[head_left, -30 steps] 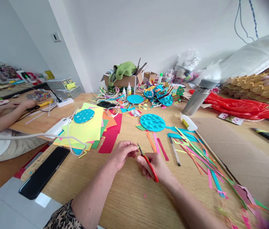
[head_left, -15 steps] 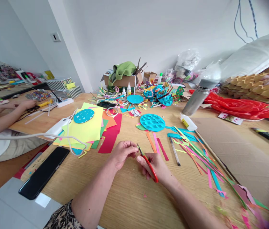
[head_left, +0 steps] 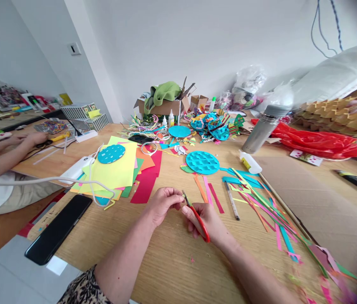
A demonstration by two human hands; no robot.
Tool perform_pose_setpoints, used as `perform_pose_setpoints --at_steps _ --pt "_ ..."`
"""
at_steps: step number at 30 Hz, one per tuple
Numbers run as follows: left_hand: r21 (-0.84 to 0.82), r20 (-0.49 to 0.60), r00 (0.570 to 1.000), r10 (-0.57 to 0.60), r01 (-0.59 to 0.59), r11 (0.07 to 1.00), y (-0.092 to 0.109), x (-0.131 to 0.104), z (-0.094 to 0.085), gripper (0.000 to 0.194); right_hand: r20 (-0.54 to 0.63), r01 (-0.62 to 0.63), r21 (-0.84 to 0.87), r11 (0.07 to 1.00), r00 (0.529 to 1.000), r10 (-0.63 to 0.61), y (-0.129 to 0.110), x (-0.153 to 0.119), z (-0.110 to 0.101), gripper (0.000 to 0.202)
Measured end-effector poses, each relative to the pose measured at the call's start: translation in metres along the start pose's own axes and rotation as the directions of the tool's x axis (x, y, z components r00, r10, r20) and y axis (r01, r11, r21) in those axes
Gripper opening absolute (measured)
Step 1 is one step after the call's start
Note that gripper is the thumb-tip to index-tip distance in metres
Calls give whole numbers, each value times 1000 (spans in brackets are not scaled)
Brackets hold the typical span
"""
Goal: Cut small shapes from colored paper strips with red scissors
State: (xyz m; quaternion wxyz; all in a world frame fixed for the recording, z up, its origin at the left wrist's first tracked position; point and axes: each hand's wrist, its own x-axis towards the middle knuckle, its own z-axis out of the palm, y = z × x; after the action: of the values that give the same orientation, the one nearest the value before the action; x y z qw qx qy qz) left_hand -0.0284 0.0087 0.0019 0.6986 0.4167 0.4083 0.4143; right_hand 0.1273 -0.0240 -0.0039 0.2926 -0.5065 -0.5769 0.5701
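Red-handled scissors (head_left: pixel 199 223) are in my right hand (head_left: pixel 208 219), with the blades pointing up and left toward my other hand. My left hand (head_left: pixel 166 204) is closed in a pinch at the blade tips; whatever lies between its thumb and finger is too small to make out. Just beyond the hands lie an orange strip (head_left: pixel 200 188), a pink strip (head_left: pixel 208 190) and a dark red strip (head_left: pixel 216 197). A blue disc (head_left: pixel 203 162) with raised folds sits behind them. Tiny paper scraps dot the table below my hands.
Coloured paper sheets (head_left: pixel 115 169) and a black phone (head_left: pixel 58 229) lie to the left. On the right are a pen (head_left: pixel 231 200), loose paper strips (head_left: pixel 270 202), a cardboard sheet (head_left: pixel 317 202) and a steel bottle (head_left: pixel 262 131). Another person's arms (head_left: pixel 10 147) rest at the far left.
Almost nothing differs. My hands and the scissors stay in nearly the same place, while the other person's hands at the left shift slightly.
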Motion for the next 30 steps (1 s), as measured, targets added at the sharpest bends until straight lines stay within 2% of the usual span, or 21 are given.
perform_pose_setpoints --at_steps 13,21,30 --pt "0 -56 998 1 -1 1000 3 0 2 12 3 -17 -25 1000 1000 17 -4 -2 0 52" --pt "-6 -17 1000 -5 5 1000 2 0 2 16 -7 -24 -39 999 1000 24 -6 -2 0 54" --pt "3 -30 999 -11 11 1000 2 -1 2 15 1 -25 -36 999 1000 25 -6 -2 0 54"
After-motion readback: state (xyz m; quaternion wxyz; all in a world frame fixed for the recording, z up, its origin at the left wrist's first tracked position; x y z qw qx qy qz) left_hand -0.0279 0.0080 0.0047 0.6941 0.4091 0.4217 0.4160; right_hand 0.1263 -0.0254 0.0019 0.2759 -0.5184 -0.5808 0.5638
